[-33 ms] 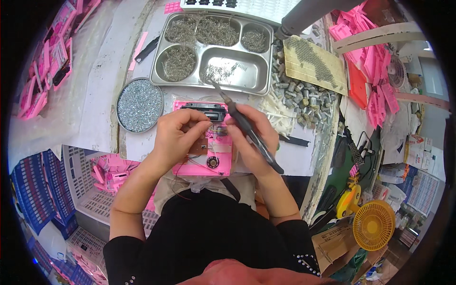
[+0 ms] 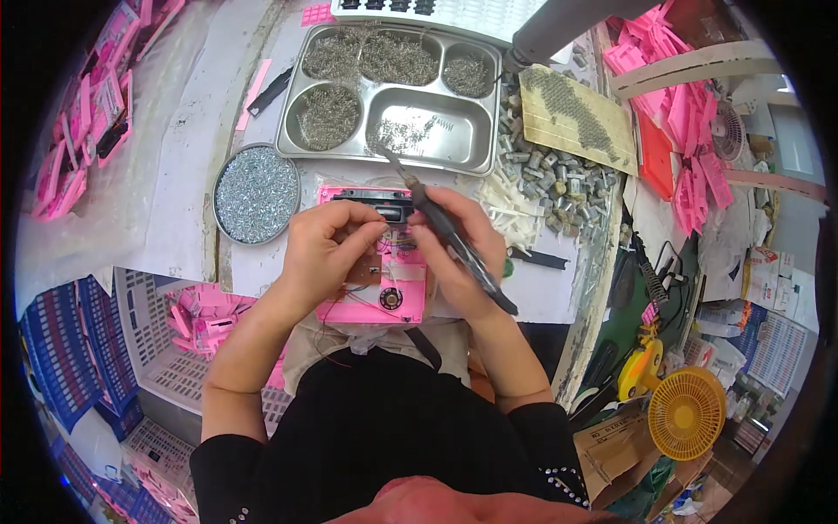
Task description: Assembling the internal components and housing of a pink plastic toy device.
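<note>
A pink plastic casing (image 2: 406, 310) lies in front of me, with a long black part (image 2: 388, 210) across its far end. Thin wires, a brown board (image 2: 365, 275) and a round black piece (image 2: 390, 299) show inside it. My left hand (image 2: 319, 253) is closed in a pinch beside the black part; what its fingertips hold is hidden. My right hand (image 2: 463, 262) grips a black-handled tool (image 2: 449, 231) with a thin pointed metal tip facing away from me. The right thumb and fingertip also reach the casing next to the black part.
Beyond the casing stands a steel compartment tray (image 2: 410, 166) of small springs. A round dish (image 2: 256, 192) of small metal pieces is at left. Metal cylinders (image 2: 559, 188), white plastic pieces (image 2: 515, 210) and a card (image 2: 576, 118) lie right. A grey tube (image 2: 559, 31) hangs above.
My right hand and its tool have shifted slightly left, with the fingertips closer to the black part. My left hand stays nearly where it was.
</note>
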Motion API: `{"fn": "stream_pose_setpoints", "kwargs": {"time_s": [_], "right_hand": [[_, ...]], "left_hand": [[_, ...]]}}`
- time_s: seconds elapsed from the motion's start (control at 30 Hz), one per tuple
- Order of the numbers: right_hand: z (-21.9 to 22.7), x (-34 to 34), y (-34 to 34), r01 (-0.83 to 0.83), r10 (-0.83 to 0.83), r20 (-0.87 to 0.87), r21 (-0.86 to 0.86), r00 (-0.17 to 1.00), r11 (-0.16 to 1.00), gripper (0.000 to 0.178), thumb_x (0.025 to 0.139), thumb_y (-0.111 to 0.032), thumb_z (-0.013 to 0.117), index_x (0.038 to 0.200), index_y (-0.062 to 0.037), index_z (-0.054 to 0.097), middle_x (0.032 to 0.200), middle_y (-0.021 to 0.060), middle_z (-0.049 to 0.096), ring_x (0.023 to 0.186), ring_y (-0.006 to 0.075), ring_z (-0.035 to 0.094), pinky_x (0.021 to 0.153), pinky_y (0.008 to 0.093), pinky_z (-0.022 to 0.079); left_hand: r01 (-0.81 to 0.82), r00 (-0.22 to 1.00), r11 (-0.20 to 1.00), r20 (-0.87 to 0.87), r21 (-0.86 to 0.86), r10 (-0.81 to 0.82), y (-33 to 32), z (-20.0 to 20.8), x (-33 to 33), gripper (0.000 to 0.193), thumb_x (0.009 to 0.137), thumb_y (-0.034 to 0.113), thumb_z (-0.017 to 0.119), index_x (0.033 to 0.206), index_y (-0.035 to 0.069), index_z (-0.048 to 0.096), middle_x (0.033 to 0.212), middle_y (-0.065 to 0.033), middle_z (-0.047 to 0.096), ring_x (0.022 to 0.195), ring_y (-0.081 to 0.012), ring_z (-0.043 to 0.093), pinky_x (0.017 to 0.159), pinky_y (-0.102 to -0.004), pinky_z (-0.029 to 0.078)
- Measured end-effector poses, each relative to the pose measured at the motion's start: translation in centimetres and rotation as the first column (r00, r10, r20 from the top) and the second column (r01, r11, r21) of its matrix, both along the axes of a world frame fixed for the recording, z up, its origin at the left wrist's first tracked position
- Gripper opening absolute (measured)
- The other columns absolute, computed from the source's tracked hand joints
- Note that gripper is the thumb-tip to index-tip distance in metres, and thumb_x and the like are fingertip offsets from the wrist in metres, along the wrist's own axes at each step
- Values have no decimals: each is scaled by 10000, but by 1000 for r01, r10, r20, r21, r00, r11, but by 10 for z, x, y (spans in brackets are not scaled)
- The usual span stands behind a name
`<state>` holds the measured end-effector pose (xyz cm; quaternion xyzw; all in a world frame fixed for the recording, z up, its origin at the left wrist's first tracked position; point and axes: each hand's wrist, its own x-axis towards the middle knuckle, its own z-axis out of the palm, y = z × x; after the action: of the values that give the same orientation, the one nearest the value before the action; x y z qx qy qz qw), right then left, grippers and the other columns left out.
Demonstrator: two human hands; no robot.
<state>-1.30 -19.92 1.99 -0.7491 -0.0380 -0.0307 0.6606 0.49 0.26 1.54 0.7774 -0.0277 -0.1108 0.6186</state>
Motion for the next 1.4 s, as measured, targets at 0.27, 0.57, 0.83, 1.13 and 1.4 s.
{"fn": "stream_pose_setpoints", "kwargs": {"time_s": [0.27,0.57,0.83,1.13,1.4], "right_hand": [[-7,20,16,-134,134,-6,39,991,990,416,915,11,699,1320,-43,620,1037,115,741,956,177,736,834,303,580],[-16,24,17,-225,224,26,78,974,971,429,902,36,705,1316,-40,620,1088,113,710,972,176,740,841,310,584],[-23,22,18,-198,200,49,-32,979,980,457,925,37,715,1355,-13,568,1075,93,728,963,128,703,859,268,568],[-30,11,24,35,84,374,-301,924,953,445,867,45,751,1289,-31,631,945,81,695,871,173,693,773,287,547],[-23,-2,-6,128,21,422,-320,906,939,429,756,1,826,1163,-31,693,812,100,638,696,256,587,610,347,457]], "left_hand": [[109,993,992,37,66,-111,11,-2,11,142,936,121,752,1001,-4,771,802,-89,750,677,-129,713,616,-284,561],[216,976,973,-14,80,-216,22,2,17,145,917,137,766,957,-2,766,781,-84,751,687,-130,709,637,-289,556],[190,979,981,-78,36,-186,26,-5,17,132,918,132,764,952,4,760,767,-73,749,667,-105,684,625,-283,546],[28,925,967,360,255,-122,18,-1,4,118,864,125,772,920,31,728,955,-125,644,758,-254,661,689,-350,531],[79,927,918,310,388,-211,9,2,3,90,824,77,711,834,18,643,890,-126,565,773,-316,628,674,-420,503]]}}
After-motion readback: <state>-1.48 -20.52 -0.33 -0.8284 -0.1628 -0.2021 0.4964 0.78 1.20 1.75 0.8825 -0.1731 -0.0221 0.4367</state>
